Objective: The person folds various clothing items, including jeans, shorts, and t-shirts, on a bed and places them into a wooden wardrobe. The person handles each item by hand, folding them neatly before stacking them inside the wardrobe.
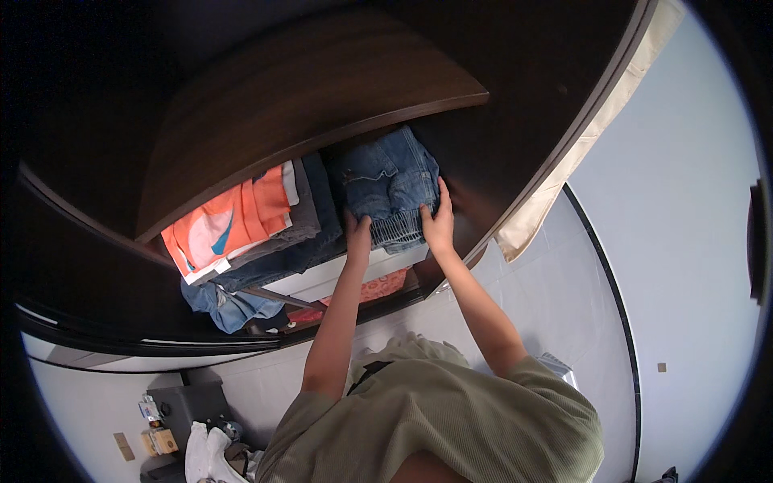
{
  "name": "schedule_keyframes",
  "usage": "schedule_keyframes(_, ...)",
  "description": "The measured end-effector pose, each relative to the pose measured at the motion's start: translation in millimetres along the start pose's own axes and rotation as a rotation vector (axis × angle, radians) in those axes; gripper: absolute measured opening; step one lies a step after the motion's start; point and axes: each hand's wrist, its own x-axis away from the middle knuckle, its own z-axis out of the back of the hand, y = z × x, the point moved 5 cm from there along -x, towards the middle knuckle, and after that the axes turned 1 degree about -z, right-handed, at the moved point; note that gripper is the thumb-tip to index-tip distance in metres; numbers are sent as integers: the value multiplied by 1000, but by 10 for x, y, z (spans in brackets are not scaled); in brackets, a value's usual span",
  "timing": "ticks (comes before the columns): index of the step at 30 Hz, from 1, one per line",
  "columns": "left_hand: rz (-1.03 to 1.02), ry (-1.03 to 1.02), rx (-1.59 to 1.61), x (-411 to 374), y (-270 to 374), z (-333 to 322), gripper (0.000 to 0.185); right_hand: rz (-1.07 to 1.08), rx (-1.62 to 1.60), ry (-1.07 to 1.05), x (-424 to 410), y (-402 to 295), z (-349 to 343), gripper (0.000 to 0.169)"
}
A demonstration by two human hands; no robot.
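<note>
Folded blue denim jeans (395, 178) with a gathered elastic waistband lie on a wardrobe shelf, the waistband towards me. My left hand (359, 235) grips their near left corner, thumb on top. On the right side my right hand (439, 220) holds the edge, with its thumb above and fingers along the side. Left of the jeans sits a stack of folded clothes: an orange patterned garment (241, 211) on top, grey fabric (306, 223) and dark denim (329, 199) beneath. What lies under the jeans is mostly hidden.
A dark wooden shelf board (314, 78) overhangs the clothes. Light blue denim (232, 305) hangs lower left, and pink patterned fabric (383, 287) lies below. A beige curtain (531, 223) hangs at the right. Behind me on the left stands a dark grey cabinet (190, 404) near white fabric (208, 453).
</note>
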Motion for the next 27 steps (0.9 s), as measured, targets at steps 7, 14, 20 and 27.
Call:
schedule_keyframes(7, -243, 275, -391, -187, 130, -24, 61, -6, 3, 85, -129, 37, -198, 60)
schedule_keyframes(14, -613, 195, -953, 568, 513, -308, 51, 33, -18, 57, -81, 166, -156, 59)
schedule_keyframes(20, -637, 62, -1064, 656, 521, -264, 49, 38, -109, 32, 64, 174, -106, 61)
schedule_keyframes(27, -556, -66, -838, 849, 585, -204, 57, -62, -159, -59, 490, 265, -17, 62)
